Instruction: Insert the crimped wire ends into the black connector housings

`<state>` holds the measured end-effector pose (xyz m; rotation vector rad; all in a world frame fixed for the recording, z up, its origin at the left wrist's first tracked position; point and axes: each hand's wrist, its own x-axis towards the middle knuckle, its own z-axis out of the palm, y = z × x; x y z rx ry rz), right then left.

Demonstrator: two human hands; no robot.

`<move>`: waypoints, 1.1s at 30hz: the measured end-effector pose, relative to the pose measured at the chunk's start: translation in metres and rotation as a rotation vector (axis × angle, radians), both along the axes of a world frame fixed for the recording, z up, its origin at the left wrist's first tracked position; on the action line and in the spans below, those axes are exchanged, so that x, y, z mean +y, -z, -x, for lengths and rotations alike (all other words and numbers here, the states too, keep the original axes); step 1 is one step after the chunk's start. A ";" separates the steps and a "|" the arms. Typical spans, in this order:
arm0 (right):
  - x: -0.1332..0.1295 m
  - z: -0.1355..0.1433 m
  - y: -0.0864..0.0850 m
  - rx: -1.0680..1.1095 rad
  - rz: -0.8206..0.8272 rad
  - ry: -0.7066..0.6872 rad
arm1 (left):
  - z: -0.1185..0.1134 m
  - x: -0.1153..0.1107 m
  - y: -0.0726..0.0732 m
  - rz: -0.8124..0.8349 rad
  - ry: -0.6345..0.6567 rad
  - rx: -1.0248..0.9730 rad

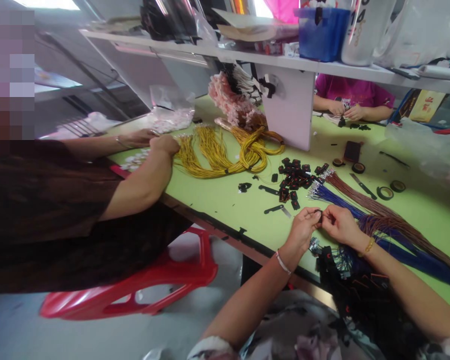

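Observation:
Close together at the table's near edge, my left hand (303,229) and my right hand (339,225) pinch a small black piece (318,216) between them. Its details are too small to tell. Just beyond lies a pile of black connector housings (295,177). Blue wires (333,200) and brown wires (363,195) with pale tips run rightward, partly behind my right hand and forearm. Below my hands, a bunch of black housings with wires (328,262) hangs over the edge.
Another person's hands (165,144) work at the left beside yellow wire bundles (213,155). A second person (354,97) sits across the table. Black tape rolls (385,193) and a knife (363,186) lie at the right. A red stool (150,280) stands at the lower left.

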<state>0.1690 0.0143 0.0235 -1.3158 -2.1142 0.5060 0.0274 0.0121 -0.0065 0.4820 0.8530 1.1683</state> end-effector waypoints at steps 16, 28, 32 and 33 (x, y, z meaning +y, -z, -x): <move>0.114 -0.050 0.011 -0.544 0.164 0.493 | -0.006 0.007 -0.018 -0.010 0.088 0.043; 0.110 -0.060 0.001 -0.713 0.120 0.444 | -0.002 0.004 -0.009 -0.001 0.103 0.037; 0.108 -0.065 -0.010 -0.795 0.066 0.440 | -0.001 0.003 -0.012 -0.002 0.099 0.043; 0.108 -0.065 -0.012 -0.790 0.064 0.431 | -0.001 0.003 -0.012 -0.004 0.100 0.042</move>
